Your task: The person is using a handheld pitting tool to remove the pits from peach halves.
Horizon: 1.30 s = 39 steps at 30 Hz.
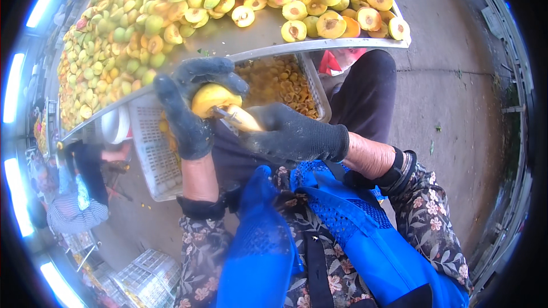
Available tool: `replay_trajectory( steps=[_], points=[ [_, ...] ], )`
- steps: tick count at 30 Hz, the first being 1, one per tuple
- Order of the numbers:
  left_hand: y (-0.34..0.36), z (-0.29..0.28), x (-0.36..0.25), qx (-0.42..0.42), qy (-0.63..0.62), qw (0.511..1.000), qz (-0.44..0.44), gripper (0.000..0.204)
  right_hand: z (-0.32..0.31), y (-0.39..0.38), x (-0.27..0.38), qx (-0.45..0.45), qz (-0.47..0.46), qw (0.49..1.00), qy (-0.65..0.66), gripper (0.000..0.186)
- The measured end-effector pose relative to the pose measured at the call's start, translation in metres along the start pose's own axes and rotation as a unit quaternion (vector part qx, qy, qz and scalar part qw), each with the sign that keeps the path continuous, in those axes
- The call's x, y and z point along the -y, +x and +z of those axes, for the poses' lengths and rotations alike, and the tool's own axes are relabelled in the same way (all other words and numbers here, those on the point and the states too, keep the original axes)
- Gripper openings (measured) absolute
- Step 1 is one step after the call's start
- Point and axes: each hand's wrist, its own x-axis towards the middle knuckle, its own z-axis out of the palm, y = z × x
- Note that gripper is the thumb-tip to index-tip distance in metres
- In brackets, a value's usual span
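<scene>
My left hand (pixel 187 117), in a dark grey glove, is closed around a yellow peach half (pixel 214 98) just off the near edge of the metal table. My right hand (pixel 299 135), gloved the same way, grips the pale yellow handle of a small pitting tool (pixel 245 120). The tool's metal tip meets the side of the fruit facing my right hand. How far it reaches into the flesh cannot be made out.
Halved peaches (pixel 331 25), many with stones, heap on the metal table (pixel 257 50). Below its edge, a white plastic crate (pixel 155 157) holds peach pits (pixel 294 88). My knee (pixel 365 85) is beside the crate. Another person (pixel 77 211) sits at left, near stacked crates (pixel 148 276).
</scene>
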Motion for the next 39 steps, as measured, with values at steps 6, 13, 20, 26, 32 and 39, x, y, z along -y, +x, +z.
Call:
replay_trajectory(
  steps=[6,13,20,26,32,39],
  points=[
    [0.017,0.013,-0.019,0.095,0.224,0.969,-0.036,0.073,-0.008,0.003,-0.009,-0.118,-0.203,0.897,-0.375,0.019],
    [0.018,0.004,0.042,-0.123,-0.463,0.868,-0.128,0.055,-0.023,0.015,0.001,0.037,-0.070,0.995,-0.053,0.021],
    [0.017,-0.036,0.094,-0.268,-0.391,0.872,-0.123,0.051,-0.063,0.002,-0.037,0.099,0.038,0.989,0.105,0.024],
    [0.005,-0.034,0.076,-0.309,-0.097,0.946,-0.006,0.054,-0.091,0.026,-0.095,-0.157,-0.138,0.744,-0.634,0.022],
    [-0.031,-0.156,0.071,-0.238,0.098,0.960,0.105,0.044,-0.099,0.022,-0.124,-0.184,-0.046,0.810,-0.555,0.029],
    [0.037,-0.067,0.071,-0.173,0.362,0.916,0.030,0.035,-0.106,0.001,-0.141,-0.203,-0.050,0.770,-0.603,0.032]
  ],
)
